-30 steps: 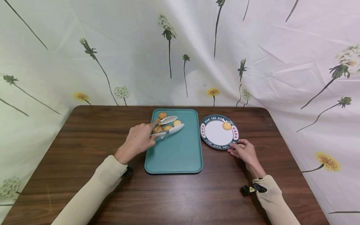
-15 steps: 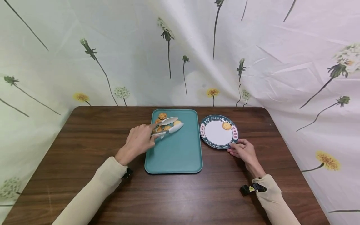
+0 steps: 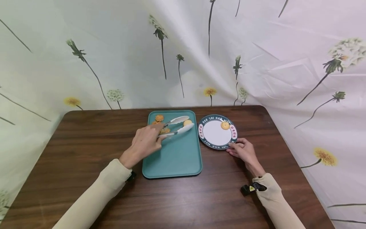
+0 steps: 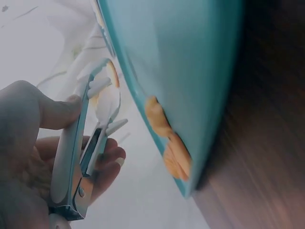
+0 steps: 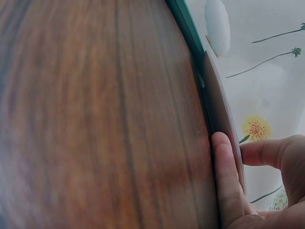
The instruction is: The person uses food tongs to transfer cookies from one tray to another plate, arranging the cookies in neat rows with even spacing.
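My left hand (image 3: 146, 141) grips a pair of tongs (image 3: 180, 130) with white tips over the green tray (image 3: 174, 159). Between the tips sits a round pale cookie (image 3: 187, 122), seen edge-on in the left wrist view near the tong ends. Several golden cookies (image 3: 159, 118) lie at the tray's far left, partly covered by the hand and tongs. My right hand (image 3: 243, 152) pinches the near right rim of a round plate (image 3: 215, 133), thumb on top and fingers below. One flower-shaped cookie (image 3: 225, 125) rests on the plate's far right part.
The wooden table (image 3: 177, 203) carries the tray and, just to its right, the plate. A white curtain (image 3: 128, 63) printed with dandelions hangs behind the table's far edge and along the sides.
The left hand has carried the tongs rightward over the tray, and the pale cookie has moved with their tips. The right hand keeps its hold on the plate. The head view has shifted slightly.
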